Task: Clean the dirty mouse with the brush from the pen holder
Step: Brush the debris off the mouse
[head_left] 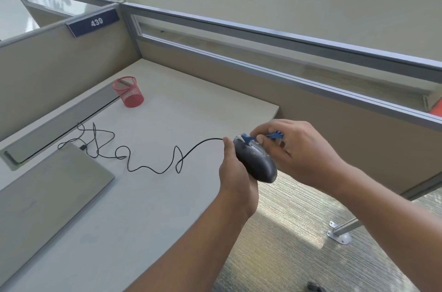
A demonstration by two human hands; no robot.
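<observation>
Brush (253, 138) is out of the red mesh pen holder (128, 91), which sits well apart at the back of the desk (153, 196). Left hand (235, 179) grips the black wired mouse (254, 162), held up just past the desk edge, cable (134, 160) trailing over the desk. Right hand (296, 150) pinches the blue brush, bristle end on the mouse's front near the wheel. Looks mid-scrub; rest of the shell probably still to do, then return the brush. Can't judge remaining dirt.

Left hand (235, 179) cups upward, right hand (303, 150) pinches, both forearms extended.
</observation>
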